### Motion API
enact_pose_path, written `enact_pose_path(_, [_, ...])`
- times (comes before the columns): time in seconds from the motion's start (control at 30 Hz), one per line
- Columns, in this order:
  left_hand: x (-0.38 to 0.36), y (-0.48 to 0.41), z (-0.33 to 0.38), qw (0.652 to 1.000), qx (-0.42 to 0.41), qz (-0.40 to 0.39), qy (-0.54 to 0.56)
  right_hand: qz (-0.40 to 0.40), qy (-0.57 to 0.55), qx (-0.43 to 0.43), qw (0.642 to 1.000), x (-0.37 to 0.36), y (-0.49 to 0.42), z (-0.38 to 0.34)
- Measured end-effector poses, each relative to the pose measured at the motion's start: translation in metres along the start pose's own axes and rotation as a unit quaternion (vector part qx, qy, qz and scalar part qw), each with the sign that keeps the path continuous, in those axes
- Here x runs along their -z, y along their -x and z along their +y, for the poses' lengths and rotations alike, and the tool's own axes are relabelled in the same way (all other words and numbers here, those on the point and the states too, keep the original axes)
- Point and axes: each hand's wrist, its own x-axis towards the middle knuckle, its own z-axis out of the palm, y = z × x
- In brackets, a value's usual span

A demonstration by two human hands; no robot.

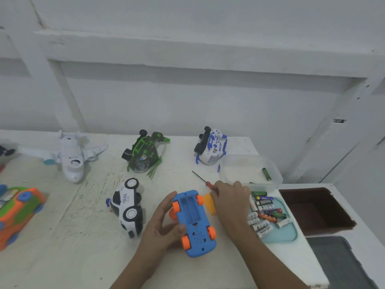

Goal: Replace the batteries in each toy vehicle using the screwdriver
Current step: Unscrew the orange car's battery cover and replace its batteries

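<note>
A blue toy car (pixel 194 224) with orange wheels lies upside down on the white table, its battery bay open and empty. My left hand (pixel 161 226) grips its left side, thumb on the underside. My right hand (pixel 230 198) holds the red-handled screwdriver (pixel 203 180), whose thin shaft points away to the upper left, low over the table. An orange battery cover (pixel 209 203) lies between the car and my right hand. Several batteries (pixel 265 211) fill a light blue tray (pixel 288 234) just right of that hand.
A clear plastic tub (pixel 250 170) holds one green battery (pixel 266 174). Other toys stand around: a police car (pixel 129 207), a white plane (pixel 70 155), a green helicopter (pixel 143 153), a blue-white helicopter (pixel 211 147), an orange-green vehicle (pixel 16 211). A dark opening (pixel 316 209) lies past the table's right edge.
</note>
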Motion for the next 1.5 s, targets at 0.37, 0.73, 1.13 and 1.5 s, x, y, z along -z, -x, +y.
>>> enact_pose_path(0.37, [0.005,0.008,0.003,0.999,-0.006,-0.05,-0.019,-0.035,-0.152,-0.104,0.982,0.03,-0.002,0.017])
enact_pose_path(0.73, [0.007,0.008,0.0,0.999,-0.016,-0.043,-0.009,-0.16,-0.099,-0.114,0.976,0.032,0.005,0.045])
enact_pose_path(1.13, [0.006,0.008,0.001,0.999,-0.009,-0.035,0.007,-0.173,-0.016,-0.011,0.985,0.025,0.002,0.039])
enact_pose_path(1.5, [0.006,0.007,0.0,0.999,-0.004,-0.036,0.017,-0.128,-0.306,-0.139,0.933,0.061,0.01,0.013])
